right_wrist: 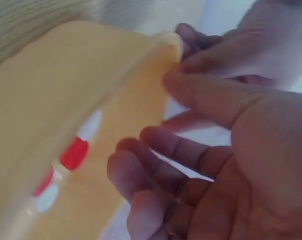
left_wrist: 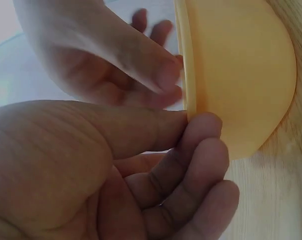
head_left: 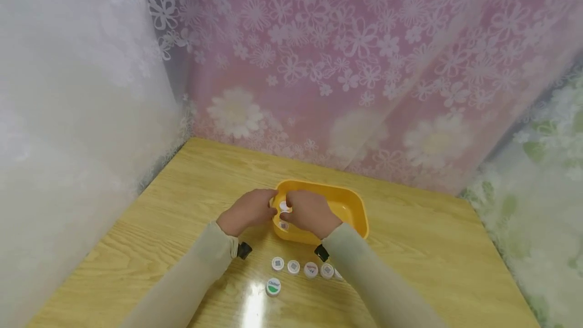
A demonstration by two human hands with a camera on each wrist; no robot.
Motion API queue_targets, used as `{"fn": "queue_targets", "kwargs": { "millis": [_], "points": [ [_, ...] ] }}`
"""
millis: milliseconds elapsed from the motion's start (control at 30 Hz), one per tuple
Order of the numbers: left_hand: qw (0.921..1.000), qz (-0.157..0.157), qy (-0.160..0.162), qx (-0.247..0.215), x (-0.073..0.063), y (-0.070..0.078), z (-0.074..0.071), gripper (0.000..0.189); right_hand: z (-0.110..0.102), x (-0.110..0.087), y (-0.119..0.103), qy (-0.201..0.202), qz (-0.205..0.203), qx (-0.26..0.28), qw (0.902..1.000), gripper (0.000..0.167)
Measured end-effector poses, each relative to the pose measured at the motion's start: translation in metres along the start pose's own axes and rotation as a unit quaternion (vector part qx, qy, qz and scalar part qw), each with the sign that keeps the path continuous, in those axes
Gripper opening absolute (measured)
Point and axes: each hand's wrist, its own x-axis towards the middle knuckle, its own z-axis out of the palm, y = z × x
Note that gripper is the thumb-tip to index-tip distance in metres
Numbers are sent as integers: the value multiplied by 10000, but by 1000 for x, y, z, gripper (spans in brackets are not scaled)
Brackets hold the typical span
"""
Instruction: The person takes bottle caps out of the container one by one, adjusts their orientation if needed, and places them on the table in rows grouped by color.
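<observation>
A yellow plastic tub [head_left: 357, 200] stands on the table in the head view. My left hand [head_left: 248, 212] pinches its left rim between thumb and fingertips; the left wrist view shows the tub rim [left_wrist: 190, 65] there. Over the tub's left part is my right hand [head_left: 311, 211], its fingers loosely bent and thumb apart, with nothing seen between them in the right wrist view. Beneath its fingertips lie several white bottle caps, one a cap with a grey square [head_left: 284, 226]. Through the right wrist view, a red cap [right_wrist: 75, 154] and a white cap [right_wrist: 47, 198] show against the tub's inside.
In front of the tub, a row of white caps [head_left: 293, 267] lies on the wooden table [head_left: 155, 247], partly hidden by the right sleeve. One cap with green print [head_left: 273, 286] sits nearer me. A pink floral curtain [head_left: 319, 90] hangs behind the table.
</observation>
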Motion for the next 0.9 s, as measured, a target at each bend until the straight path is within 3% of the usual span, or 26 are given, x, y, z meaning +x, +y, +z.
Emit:
{"fn": "queue_targets", "kwargs": {
  "millis": [233, 367, 700, 900],
  "points": [
    [10000, 43, 67, 11, 1, 5, 4, 53, 15, 18, -4, -662, 978, 53, 9930, 46],
    [9998, 55, 177, 124, -1, 6, 2, 50, 20, 24, -6, -921, 1320, -190, 9868, 39],
    [9998, 6, 201, 17, -3, 2, 3, 52, 25, 22, -14, -1068, 1131, -645, 9857, 24],
    [9998, 28, 197, 47, -1, 3, 4, 52, 27, 21, -6, -1089, 1141, -816, 9841, 29]
  ]
}}
